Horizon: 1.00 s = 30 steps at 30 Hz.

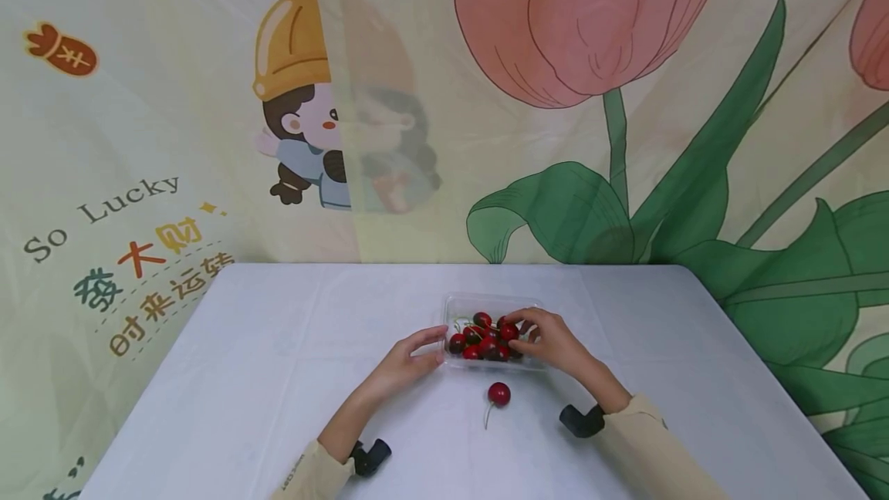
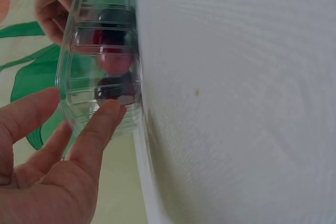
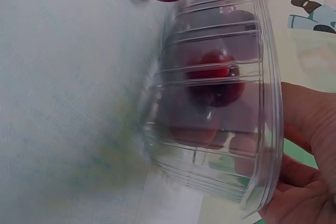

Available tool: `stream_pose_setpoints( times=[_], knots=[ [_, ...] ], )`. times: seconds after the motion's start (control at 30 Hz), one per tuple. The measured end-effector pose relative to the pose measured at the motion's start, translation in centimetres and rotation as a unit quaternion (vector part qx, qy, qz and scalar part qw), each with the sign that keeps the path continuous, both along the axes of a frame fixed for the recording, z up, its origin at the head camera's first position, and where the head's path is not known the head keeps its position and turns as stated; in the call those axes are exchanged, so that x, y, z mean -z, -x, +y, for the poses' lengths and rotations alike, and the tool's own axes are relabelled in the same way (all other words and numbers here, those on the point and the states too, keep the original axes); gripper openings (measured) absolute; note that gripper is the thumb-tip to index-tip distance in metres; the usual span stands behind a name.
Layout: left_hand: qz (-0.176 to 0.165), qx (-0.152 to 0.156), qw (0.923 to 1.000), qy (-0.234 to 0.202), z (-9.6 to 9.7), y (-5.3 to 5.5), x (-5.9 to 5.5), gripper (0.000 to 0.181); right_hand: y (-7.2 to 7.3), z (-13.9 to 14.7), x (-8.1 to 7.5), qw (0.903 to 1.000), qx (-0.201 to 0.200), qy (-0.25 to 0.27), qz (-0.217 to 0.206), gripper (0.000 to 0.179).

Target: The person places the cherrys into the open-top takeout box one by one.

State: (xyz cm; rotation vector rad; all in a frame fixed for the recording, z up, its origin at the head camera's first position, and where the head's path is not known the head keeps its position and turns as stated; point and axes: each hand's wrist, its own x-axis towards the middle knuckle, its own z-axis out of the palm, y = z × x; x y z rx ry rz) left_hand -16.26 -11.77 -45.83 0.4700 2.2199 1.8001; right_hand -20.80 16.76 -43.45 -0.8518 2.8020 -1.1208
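A clear plastic box (image 1: 454, 301) holds several dark red cherries (image 1: 489, 347), some with green stems. At its left end, my left hand (image 1: 406, 365) touches the box with extended fingers; in the left wrist view the fingertips (image 2: 108, 107) rest against the ribbed side. My right hand (image 1: 556, 342) reaches over the right end into the box. Its thumb and fingers bend around a cherry (image 1: 509, 331) on top of the pile. Through the clear wall, the right wrist view shows part of that hand (image 3: 304, 182); the exact fingertip contact is hidden there.
One loose cherry (image 1: 498, 394) with its stem lies on the white-covered table (image 1: 278, 376), in front of the box. Behind the table's far edge hangs a printed curtain (image 1: 410, 37). Each wrist carries a black camera mount (image 1: 582, 421).
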Motion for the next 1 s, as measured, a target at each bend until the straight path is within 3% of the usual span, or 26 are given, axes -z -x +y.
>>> stream_pose_setpoints(
  times=[0.33, 0.53, 0.87, 1.0],
  knots=[
    [0.002, -0.006, 1.0, 0.007, 0.1, -0.1, 0.0, 0.048, -0.4, 0.3, -0.3, 1.0, 0.005, 0.005, 0.006, 0.034],
    [-0.004, -0.005, 1.0, 0.002, 0.0, -0.2, -0.1, 0.048, -1.3, 0.3, -0.9, 0.9998, -0.004, 0.013, 0.013, 0.033],
    [-0.004, 0.002, 1.0, -0.002, -0.1, -0.2, 0.0, 0.049, -3.6, 1.1, -1.5, 0.9967, -0.046, 0.04, 0.054, 0.032],
    [-0.004, 0.002, 1.0, -0.005, -0.1, -0.1, 0.0, 0.049, -4.5, 1.2, -1.7, 0.9949, -0.079, 0.045, 0.042, 0.031]
  ],
)
